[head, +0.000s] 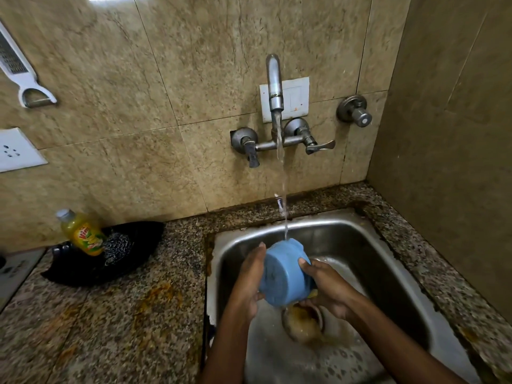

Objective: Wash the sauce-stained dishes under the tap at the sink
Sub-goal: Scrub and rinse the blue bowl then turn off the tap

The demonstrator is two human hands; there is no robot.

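Two hands [288,284] grip one blue bowl [285,273] under one tap [274,84].

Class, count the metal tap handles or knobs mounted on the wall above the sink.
3: a left lever pointing down, a right lever pointing sideways, both beside the spout, and a round knob farther right. None seem hidden.

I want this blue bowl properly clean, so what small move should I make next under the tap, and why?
Probably tip the blue bowl so its open side faces the stream. Both hands, left hand and right hand, hold it with its base toward the camera, and the water strikes only the outer rim. Brownish water pools at the drain, so sauce is likely washing off.
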